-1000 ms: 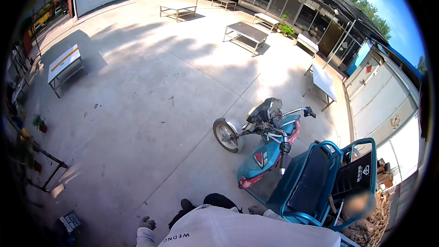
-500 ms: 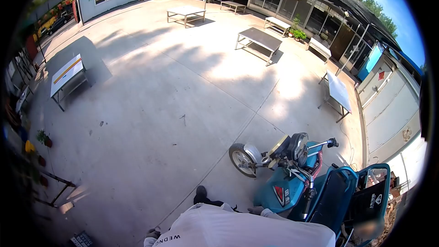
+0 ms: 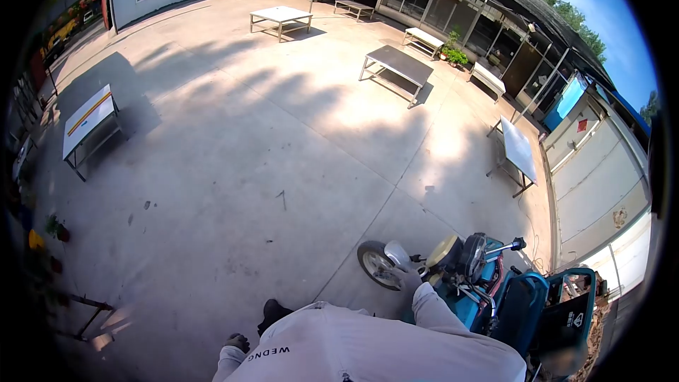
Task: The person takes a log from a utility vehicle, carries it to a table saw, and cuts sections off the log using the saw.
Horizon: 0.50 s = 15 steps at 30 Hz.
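Note:
A teal three-wheeled motor vehicle (image 3: 463, 307) stands at the lower right, with a spoked front wheel (image 3: 375, 263), a silver mudguard (image 3: 397, 255) and a handlebar (image 3: 506, 248). My right hand (image 3: 409, 280), in a grey glove, reaches forward at the vehicle's front, close to the mudguard. Its fingers look stretched out, and I cannot tell whether they touch the vehicle. Low beside my body, my gloved left hand (image 3: 238, 342) hangs with fingers curled in, nothing visible in it. My pale shirt (image 3: 339, 343) covers the bottom of the view.
Several low tables are spread over the concrete yard, among them a dark-topped table (image 3: 397, 66) and a white table (image 3: 90, 119) with an orange stripe. A metal frame (image 3: 88, 311) and a potted plant (image 3: 56, 228) stand at the left. A pale wall (image 3: 601, 184) borders the right.
My right hand has moved up and forward from beside my waist to the vehicle's front. My left hand is slightly higher in view. The view has shifted, with the front wheel now lower.

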Motion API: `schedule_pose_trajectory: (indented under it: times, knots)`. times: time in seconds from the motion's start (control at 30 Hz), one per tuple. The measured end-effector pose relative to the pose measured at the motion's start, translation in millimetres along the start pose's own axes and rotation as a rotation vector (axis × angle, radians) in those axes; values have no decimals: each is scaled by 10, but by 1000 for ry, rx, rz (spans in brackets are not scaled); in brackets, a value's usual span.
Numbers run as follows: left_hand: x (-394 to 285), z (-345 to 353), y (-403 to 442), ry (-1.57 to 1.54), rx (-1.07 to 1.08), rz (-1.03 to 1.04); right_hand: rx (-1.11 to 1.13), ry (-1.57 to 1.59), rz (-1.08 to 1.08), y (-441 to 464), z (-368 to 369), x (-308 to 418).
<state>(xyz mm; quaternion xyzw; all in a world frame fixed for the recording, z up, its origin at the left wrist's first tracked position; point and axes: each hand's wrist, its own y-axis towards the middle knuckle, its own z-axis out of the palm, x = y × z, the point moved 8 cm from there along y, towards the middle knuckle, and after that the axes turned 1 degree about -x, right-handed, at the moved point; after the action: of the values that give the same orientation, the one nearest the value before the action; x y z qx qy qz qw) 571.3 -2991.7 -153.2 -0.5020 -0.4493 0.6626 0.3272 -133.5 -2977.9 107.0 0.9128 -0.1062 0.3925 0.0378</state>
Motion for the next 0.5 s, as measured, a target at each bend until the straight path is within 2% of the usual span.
schedule_pose_trajectory:
  times: [0.07, 0.13, 0.17, 0.23, 0.33, 0.43, 0.5]
  knots:
    - [-531, 96, 177, -16, -16, 52, 41, 318, 470, -184, 226, -73]
    - [-1107, 187, 205, 4, -72, 130, -4, 707, 1084, -649, 628, -157]
    - [-1345, 208, 170, 24, -104, 182, 6, 787, 1206, -820, 807, -122]
    - [-1631, 196, 178, 12, -106, 206, 87, 722, 1111, -974, 1041, -147]
    - [-1862, 104, 231, 6, -105, 229, 234, 392, 874, -1114, 1197, -247]
    - [-1592, -274, 461, 142, -171, 77, 308, 175, 800, -1444, 1406, -288]
    - [-1336, -417, 632, 106, -67, -123, 296, 153, 822, -1613, 1495, -263]
